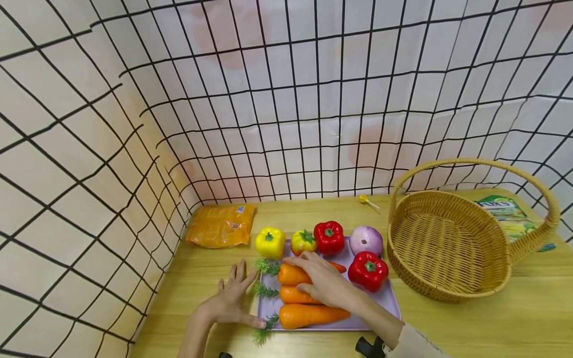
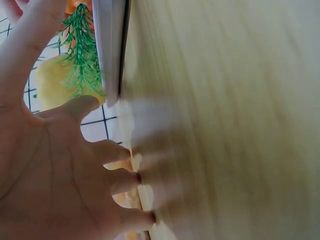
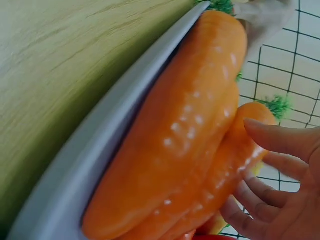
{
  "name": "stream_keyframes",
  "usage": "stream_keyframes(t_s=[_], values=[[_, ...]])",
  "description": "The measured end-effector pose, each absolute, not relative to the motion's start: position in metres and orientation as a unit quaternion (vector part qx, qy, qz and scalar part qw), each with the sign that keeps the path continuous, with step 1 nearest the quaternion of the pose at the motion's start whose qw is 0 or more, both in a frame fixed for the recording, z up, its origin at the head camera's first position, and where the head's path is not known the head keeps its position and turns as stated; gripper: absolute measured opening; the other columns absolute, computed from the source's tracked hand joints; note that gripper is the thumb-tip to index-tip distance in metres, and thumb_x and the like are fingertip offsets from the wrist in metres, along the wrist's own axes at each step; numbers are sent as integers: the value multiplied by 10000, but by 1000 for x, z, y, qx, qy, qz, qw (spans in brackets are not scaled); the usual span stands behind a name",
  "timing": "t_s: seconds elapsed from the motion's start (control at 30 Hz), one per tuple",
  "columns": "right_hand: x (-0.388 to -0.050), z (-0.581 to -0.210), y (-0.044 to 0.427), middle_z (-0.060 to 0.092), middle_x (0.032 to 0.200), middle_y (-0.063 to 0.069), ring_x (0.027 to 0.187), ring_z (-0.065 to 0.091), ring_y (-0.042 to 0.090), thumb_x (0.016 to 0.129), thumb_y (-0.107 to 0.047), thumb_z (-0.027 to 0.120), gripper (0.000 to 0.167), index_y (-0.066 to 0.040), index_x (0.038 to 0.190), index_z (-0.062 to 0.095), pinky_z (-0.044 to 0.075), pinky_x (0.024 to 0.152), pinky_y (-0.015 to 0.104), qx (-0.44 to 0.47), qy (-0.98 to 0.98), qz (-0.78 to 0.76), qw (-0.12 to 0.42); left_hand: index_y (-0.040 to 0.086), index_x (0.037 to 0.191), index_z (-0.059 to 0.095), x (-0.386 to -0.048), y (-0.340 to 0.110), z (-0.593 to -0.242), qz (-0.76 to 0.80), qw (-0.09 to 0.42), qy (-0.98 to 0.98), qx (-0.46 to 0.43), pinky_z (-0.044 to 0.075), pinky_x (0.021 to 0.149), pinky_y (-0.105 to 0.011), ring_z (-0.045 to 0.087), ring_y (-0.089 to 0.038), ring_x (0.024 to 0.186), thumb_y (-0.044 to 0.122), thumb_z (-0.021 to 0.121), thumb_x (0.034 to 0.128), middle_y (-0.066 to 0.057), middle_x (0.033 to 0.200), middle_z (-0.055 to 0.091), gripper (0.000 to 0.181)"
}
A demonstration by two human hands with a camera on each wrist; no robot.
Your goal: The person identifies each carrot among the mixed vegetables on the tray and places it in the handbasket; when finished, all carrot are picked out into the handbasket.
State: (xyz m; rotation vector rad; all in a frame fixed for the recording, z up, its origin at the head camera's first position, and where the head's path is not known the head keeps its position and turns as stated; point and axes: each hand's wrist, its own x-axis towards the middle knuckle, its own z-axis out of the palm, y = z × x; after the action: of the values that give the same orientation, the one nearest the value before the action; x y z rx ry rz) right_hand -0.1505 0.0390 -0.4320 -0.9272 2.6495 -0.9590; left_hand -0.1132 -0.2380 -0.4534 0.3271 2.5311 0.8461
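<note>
A lilac tray (image 1: 388, 298) carries three orange carrots with green tops. My right hand (image 1: 329, 281) reaches over them and holds the rear carrot (image 1: 291, 274), thumb on its near side and fingers on its far side. In the right wrist view, the thumb and fingertips lie against that carrot (image 3: 257, 116). The middle carrot (image 1: 293, 295) and the front carrot (image 1: 309, 316) lie beside it. At the tray's left edge, my left hand (image 1: 229, 301) is spread with straight fingers, fingertips on the table in the left wrist view. Its thumb is near the front carrot's leaves (image 1: 263, 334).
Around the tray's far side are a yellow pepper (image 1: 270, 242), a yellow-red tomato-like piece (image 1: 303, 241), red peppers (image 1: 329, 237) (image 1: 368, 271) and a purple onion (image 1: 366, 240). A wicker basket (image 1: 447, 248), orange packet (image 1: 221, 226), green bag (image 1: 506, 214) and lollipop (image 1: 364, 199) surround it.
</note>
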Motion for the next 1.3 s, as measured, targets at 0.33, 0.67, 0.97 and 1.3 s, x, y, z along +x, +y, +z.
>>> stream_keyframes(t_s=[0.33, 0.67, 0.97, 1.3], values=[[-154, -433, 45, 595, 1199, 82, 1103, 556, 237, 933, -114, 761, 436, -34, 1344, 639, 528, 1021, 517, -277, 892, -355, 45, 229, 1672, 44, -115, -236, -456, 299, 225, 919, 126, -150, 1124, -821, -275, -525, 1515, 431, 955, 671, -302, 1649, -255, 1368], [-148, -392, 78, 656, 1313, 123, 1089, 632, 278, 1005, -246, 685, 531, -53, 1482, 553, 560, 956, 454, -275, 871, -406, 19, 237, 1670, 54, -116, -233, -454, 271, 227, 927, 122, -115, 1128, -834, -239, -541, 1523, 470, 946, 676, -315, 1654, -235, 1355], [-149, -356, 129, 703, 1277, 89, 1040, 684, 193, 998, -253, 693, 558, -72, 1503, 541, 612, 850, 288, -277, 870, -408, -8, 245, 1671, 60, -117, -230, -454, 256, 229, 932, 117, -73, 1140, -837, -207, -544, 1531, 474, 944, 676, -323, 1663, -198, 1350], [-162, -340, 215, 756, 1215, 108, 1047, 677, 226, 974, -293, 731, 556, -116, 1479, 579, 575, 772, 238, -202, 921, -332, 8, 410, 1659, 28, -119, -234, -464, 285, 226, 924, 120, -152, 1091, -845, -267, -518, 1525, 661, 887, 618, -296, 1672, -225, 1372]])
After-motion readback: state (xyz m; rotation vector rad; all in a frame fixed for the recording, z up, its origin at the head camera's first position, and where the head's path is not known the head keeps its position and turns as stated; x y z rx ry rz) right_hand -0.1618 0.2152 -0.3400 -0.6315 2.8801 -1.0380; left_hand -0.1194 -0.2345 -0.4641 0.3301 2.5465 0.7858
